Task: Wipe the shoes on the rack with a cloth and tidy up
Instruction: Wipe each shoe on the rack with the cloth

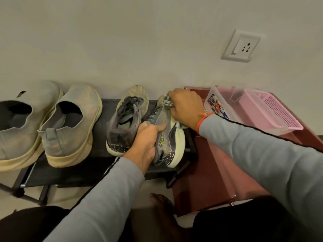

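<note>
On rack (97,151) — left hand (145,137) grips sneaker (167,137), right hand (187,107) presses cloth (168,103)

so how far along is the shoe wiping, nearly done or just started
Hard to call any shoe finished: none looks clearly cleaner. In hand: the left hand holds the rightmost grey sneaker tilted on the rack, while the right hand presses a cloth to its toe. Left: its partner sneaker and the two pale slip-ons, whose soles look yellowed, then tidying.
</note>
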